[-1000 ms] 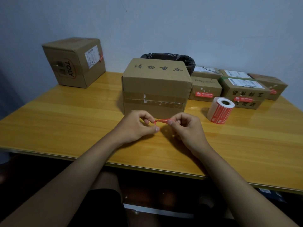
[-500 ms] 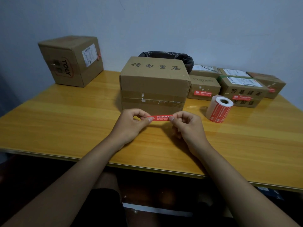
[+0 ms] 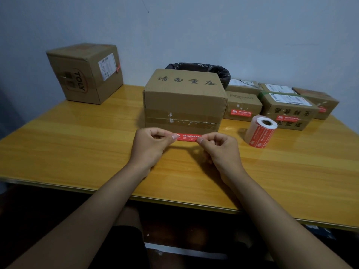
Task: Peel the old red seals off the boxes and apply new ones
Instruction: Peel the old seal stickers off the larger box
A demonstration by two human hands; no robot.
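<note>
Two hands on one red seal (image 3: 188, 137), pulled flat in front of the centre box (image 3: 183, 102), toward the near edge of the desk (image 3: 77, 152).

Left hand (image 3: 150, 145) pinching left end, right hand (image 3: 218, 150) pinching right end, each grip clamped thumb-to-forefinger on the strip, remaining fingers curled in. Strip held level, just off the box's lower front face, below the taped seam. Probably near weightless, thin, limp, sticky on one side; likely to curl or cling to skin if slackened. Best held by the very tips of both ends, kept taut. Roll of seals (image 3: 260, 132) standing right of box. Four smaller boxes toward far right corner, one larger at far left.
</note>
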